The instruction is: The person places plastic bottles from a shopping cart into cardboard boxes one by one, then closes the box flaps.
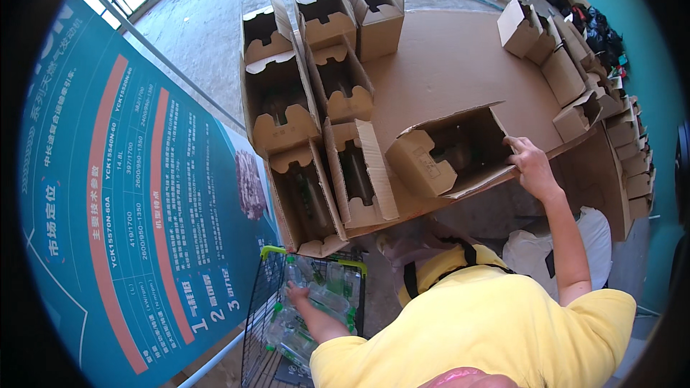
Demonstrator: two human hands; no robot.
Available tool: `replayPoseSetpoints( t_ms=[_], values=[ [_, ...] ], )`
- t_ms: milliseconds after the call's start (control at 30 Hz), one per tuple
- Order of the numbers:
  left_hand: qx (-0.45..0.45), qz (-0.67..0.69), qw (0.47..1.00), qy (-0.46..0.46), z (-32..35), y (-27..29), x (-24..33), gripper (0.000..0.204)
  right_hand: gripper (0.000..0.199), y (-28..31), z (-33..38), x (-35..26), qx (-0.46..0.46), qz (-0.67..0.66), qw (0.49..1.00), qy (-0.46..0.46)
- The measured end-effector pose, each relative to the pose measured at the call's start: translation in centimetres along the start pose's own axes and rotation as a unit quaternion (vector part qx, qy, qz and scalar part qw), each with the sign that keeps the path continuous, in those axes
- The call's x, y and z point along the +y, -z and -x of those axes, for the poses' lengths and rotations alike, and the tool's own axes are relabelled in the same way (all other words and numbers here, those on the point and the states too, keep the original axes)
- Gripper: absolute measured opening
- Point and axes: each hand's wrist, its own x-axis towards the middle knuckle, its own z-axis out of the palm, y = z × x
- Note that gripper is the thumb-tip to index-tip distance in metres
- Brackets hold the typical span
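My left hand [297, 292] reaches down into a black wire basket [253, 320] at the lower left, its fingers closed around a clear plastic bottle [292, 273] with a green cap. Several similar clear bottles [336, 300] lie loosely around it. On the table, my right hand [530, 162] grips the right edge of an open cardboard box [425, 165], thumb and fingers on its wall. That box sits tilted near the table's front edge, and something clear shows faintly in its dark inside.
Several open cardboard boxes [277, 90] stand in two rows on the left of the cardboard-covered table [449, 57]. More boxes [564, 75] are stacked along the right. A tall teal printed banner [144, 194] stands at the left. A white sack [528, 255] is below the table.
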Motion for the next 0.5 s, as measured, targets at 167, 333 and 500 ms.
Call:
replayPoseSetpoints(
  t_ms=[167, 333, 500],
  values=[
    [-0.012, -0.201, 0.976, -0.086, 10.7, -1.5, 9.6, 0.056, 0.012, -0.1, 0.0, 0.1, -0.013, 0.003, 1.0, 0.004],
    [0.004, -0.083, 0.996, 0.035, 6.4, -5.9, 6.8, 0.04, 0.013, 0.2, 0.0, 0.5, -0.012, -0.01, 1.0, 0.02],
    [-0.101, -0.189, 0.976, 0.025, 9.2, 0.9, 7.8, 0.032, 0.013, 0.6, 0.3, 0.7, -0.022, -0.015, 1.0, 0.006]
  ],
)
